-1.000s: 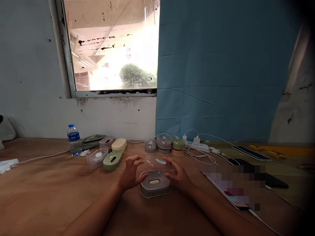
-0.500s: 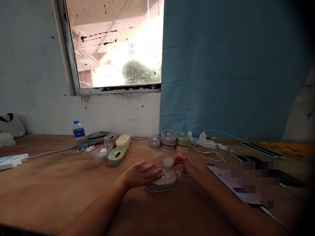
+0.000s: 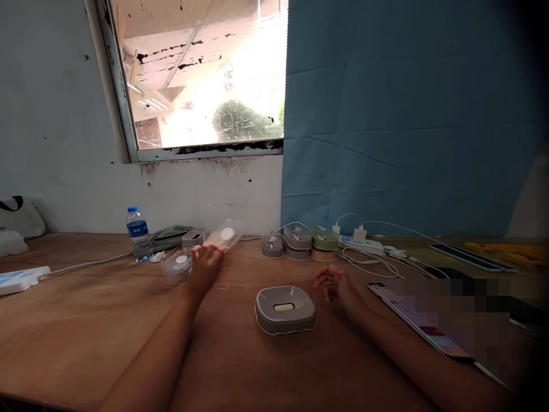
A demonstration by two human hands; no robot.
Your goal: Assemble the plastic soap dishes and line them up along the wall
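My left hand (image 3: 206,266) pinches the near edge of a clear plastic lid (image 3: 235,230) with a round white patch, raised over the cream lids at the back of the table. My hand and forearm hide what lies behind them, including the green lid. In front of me sits a grey oval box (image 3: 285,320) whose top has a slot showing something cream inside. To the right of the box, my right hand (image 3: 337,284) hovers with loosely curled, parted fingers and nothing in them. Another clear lid (image 3: 174,263) with a white patch lies left of my left hand.
Several grey and green lidded boxes (image 3: 298,243) stand by the wall. Right of them are a white power strip (image 3: 362,246) and loose cables. A phone (image 3: 422,320) lies by my right forearm. A water bottle (image 3: 139,240) stands at the back left.
The clear lid has gone from above the grey box to the back left, now in my left hand, which was open before. My right hand has let go of it and stays right of the box.
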